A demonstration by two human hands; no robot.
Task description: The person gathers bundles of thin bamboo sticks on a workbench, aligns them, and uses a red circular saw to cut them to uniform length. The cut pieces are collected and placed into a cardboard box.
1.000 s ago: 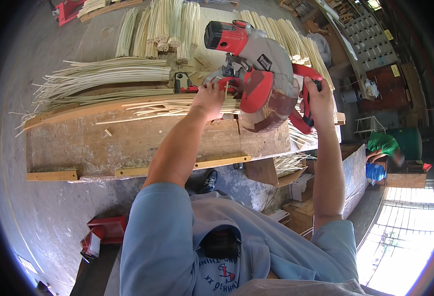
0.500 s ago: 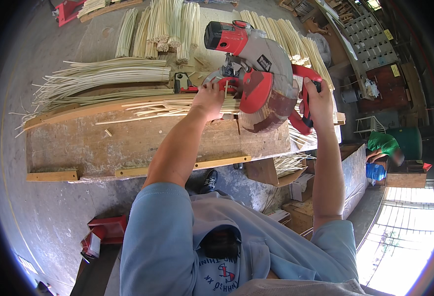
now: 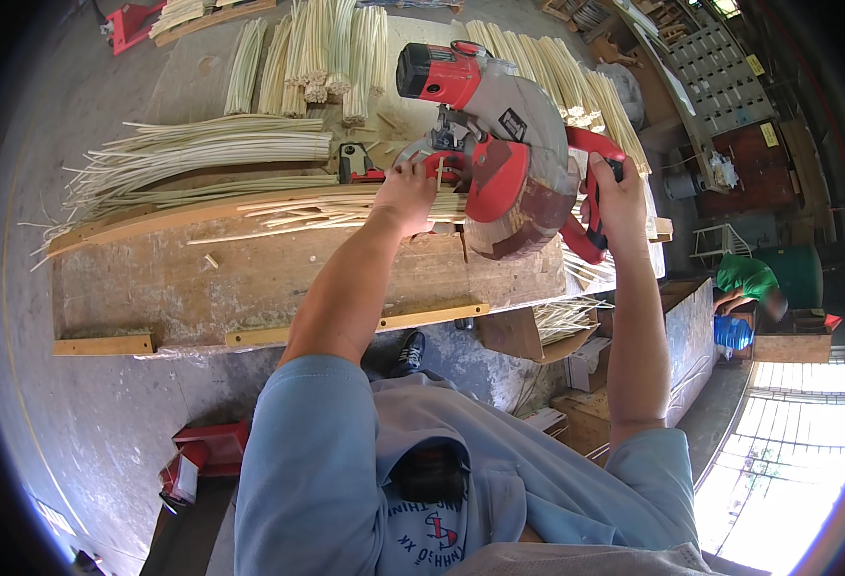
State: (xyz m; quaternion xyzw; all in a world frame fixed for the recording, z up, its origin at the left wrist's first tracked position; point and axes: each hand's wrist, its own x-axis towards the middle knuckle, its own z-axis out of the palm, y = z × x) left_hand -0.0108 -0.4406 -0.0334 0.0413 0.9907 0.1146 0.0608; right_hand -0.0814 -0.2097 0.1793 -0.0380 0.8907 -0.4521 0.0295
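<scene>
A red and grey miter saw (image 3: 528,110) stands on the wooden bench. My right hand (image 3: 618,197) is wrapped round its red and black D-shaped handle (image 3: 591,226). The saw head is low, its guard close to the pale thin sticks (image 3: 336,204) that lie across the saw. My left hand (image 3: 407,197) is closed over these sticks at the red fence, left of the blade guard; its fingertips are partly hidden. A short upright stick (image 3: 440,171) shows beside that hand. Where the blade meets the sticks is hidden by the guard.
A thick bundle of long sticks (image 3: 211,149) lies behind on the left, and more bundles (image 3: 322,48) stand at the back. Below the bench, a cardboard box (image 3: 514,334) holds cut sticks. Wooden strips (image 3: 355,324) edge the bench front. A person in green (image 3: 747,276) bends at the far right.
Almost nothing differs. Both hands keep their places on the sticks and the saw handle; the saw head looks the same height.
</scene>
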